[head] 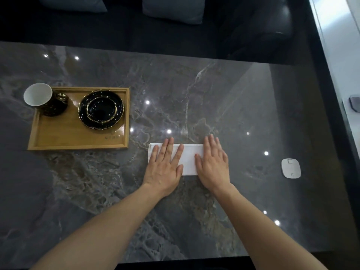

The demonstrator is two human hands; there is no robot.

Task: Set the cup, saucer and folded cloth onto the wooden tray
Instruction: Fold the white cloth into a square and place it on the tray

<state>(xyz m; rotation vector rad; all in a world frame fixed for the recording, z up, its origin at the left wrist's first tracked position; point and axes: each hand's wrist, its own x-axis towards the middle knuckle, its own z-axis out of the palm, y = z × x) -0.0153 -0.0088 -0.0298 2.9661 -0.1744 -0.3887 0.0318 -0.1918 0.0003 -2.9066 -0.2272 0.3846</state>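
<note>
Head view: my left hand (164, 168) and right hand (213, 166) lie flat, fingers (169, 148) spread and gripping nothing, pressing the folded white cloth (188, 159) on the table (194, 94). Far to their left, the wooden tray (58, 137) carries the cup (45, 100) and saucer (101, 109). Its stamped mark is too blurred to read.

The scene is dimly lit. Small bright ceiling-light reflections are scattered across the glossy grey marble table (194, 90). Daylight is seen overexposed beyond the table's right edge. Straight edges are bent by wide-angle distortion, and fine detail is slightly softened throughout.
</note>
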